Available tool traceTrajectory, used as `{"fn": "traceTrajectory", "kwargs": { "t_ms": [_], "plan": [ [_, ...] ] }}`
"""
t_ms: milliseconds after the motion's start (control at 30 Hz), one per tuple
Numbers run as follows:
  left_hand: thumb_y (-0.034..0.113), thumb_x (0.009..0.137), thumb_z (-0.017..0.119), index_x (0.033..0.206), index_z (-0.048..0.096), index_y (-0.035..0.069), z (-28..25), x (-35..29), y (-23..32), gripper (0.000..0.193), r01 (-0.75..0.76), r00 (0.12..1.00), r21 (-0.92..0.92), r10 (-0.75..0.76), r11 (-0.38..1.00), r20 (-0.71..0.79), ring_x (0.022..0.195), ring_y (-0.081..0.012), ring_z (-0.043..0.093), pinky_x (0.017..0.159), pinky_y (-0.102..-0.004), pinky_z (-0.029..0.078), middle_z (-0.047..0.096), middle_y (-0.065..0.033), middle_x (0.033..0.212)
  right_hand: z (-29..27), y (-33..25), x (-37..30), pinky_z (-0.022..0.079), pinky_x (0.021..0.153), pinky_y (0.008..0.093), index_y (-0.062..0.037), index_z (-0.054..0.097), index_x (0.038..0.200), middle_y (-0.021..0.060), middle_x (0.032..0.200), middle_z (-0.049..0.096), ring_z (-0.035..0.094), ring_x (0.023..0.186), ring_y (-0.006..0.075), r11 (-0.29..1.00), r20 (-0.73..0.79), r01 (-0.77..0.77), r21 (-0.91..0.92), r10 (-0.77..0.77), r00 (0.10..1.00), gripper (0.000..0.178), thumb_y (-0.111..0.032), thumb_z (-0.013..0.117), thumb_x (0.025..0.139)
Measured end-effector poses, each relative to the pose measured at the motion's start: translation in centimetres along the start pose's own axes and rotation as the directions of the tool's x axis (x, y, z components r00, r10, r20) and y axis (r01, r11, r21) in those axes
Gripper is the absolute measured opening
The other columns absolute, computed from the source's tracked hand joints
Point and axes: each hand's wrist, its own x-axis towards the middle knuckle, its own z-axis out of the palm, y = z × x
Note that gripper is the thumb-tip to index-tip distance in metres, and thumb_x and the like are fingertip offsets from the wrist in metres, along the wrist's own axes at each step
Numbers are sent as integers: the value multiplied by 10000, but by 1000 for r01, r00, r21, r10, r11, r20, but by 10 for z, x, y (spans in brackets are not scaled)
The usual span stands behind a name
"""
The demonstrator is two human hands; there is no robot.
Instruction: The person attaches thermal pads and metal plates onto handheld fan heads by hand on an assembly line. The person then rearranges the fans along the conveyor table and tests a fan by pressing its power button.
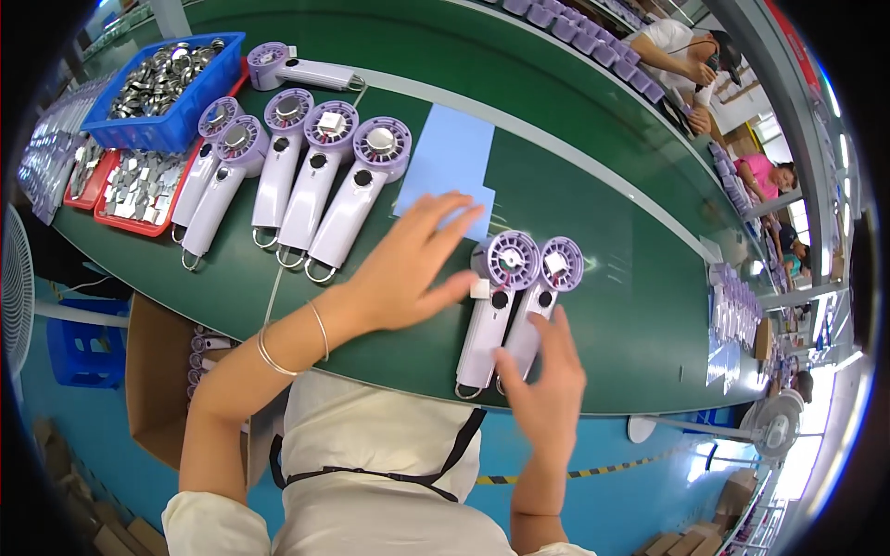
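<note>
The green worktop (640, 357) carries a blue bin (174, 127) of metal parts at far left and, at near middle, two lilac handheld fans side by side: the left fan (484, 345) and the right fan (526, 335). The left grip (408, 271) is spread apart, thumb beside a small white square (479, 288) at the left fan's neck. The right grip (549, 385) straddles the right fan's handle, though whether it clasps it I cannot tell.

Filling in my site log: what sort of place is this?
Probably a factory assembly line: handheld fans lie across a green workbench, a blue bin holds loose metallic parts, and other people are farther off.
</note>
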Motion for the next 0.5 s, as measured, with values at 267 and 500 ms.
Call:
{"fn": "traceTrajectory", "kwargs": {
  "t_ms": [267,500],
  "plan": [
    [236,783,753,1414,440,127,17,2,27,713,-93,990,5,92,996,110,1371,-442,309,1098,-586,288,334,-227,1454,-7,44,81,321,1062,470,-34,603,1178,174,1379,474,415,1291,381,927,-35,358,-109,-364,931,424,-106,724,778],
    [288,777,778,1424,406,77,18,2,22,776,105,988,-90,-93,990,120,1273,-431,398,1060,-493,365,357,-238,1415,15,64,86,441,960,395,-52,525,896,210,1334,495,546,1173,332,894,-113,289,343,-266,957,312,10,753,692]
  ]
}}
